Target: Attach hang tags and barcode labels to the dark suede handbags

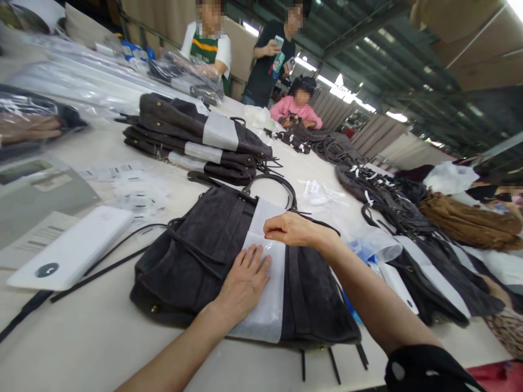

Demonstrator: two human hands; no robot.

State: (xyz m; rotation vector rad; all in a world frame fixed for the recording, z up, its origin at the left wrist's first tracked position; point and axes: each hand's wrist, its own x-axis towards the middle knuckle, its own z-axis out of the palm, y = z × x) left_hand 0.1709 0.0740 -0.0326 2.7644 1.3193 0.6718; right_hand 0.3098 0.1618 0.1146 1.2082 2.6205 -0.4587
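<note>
Black sleeve (429,373) with white spots is closest to you in the head view. Your left hand (245,283) is flat, fingers slightly apart, on the white wrap (265,305) around that dark grey suede handbag (175,272), lying on the table (93,348) in front of you. Your right hand (288,228) is curled closed over the wrap; can't tell what's inside. Barcode-type labels (143,201) left of the bag: too small to read, same with the round logo (47,270) on your white slab-shaped device (81,239).
</note>
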